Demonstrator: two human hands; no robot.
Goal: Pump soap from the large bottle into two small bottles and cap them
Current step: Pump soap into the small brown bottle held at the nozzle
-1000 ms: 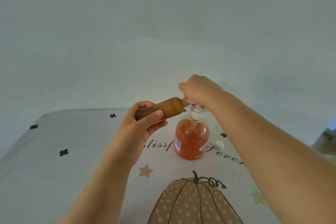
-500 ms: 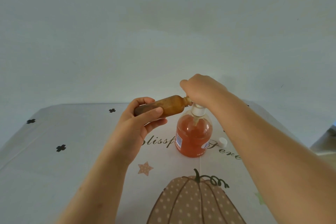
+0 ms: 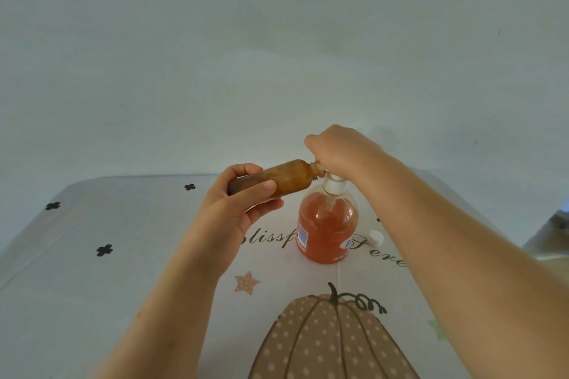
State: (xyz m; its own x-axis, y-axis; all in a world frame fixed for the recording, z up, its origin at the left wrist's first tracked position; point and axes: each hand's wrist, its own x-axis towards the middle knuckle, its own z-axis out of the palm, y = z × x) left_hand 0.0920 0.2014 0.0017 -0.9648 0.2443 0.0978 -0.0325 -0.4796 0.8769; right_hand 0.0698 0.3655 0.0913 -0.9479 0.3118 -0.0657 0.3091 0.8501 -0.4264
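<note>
Large bottle (image 3: 328, 231) of clear plastic stands upright on the tablecloth (image 3: 123, 271), just past the printed pumpkin (image 3: 323, 341) and directly under the right hand (image 3: 338, 151). Orange-red soap fills it up to the shoulder. To the left of it, the left hand (image 3: 234, 209) wraps fingers and thumb round the base end of the small bottle (image 3: 289, 177), holding it in the air, nearly level. This bottle is amber, with cloudy pale streaks inside; how full it is I cannot tell. Its open mouth meets the underside of the right hand. That hand is curled down over the pump head and hides it, just above the white collar (image 3: 335, 187). A white cap (image 3: 376, 238) lies on the cloth below the right forearm, just right of the large bottle.

Half a second ago the right hand sat right down on the collar; now a short bit of stem shows between them. The left hand's grip and the small bottle's tilt are unchanged.
</note>
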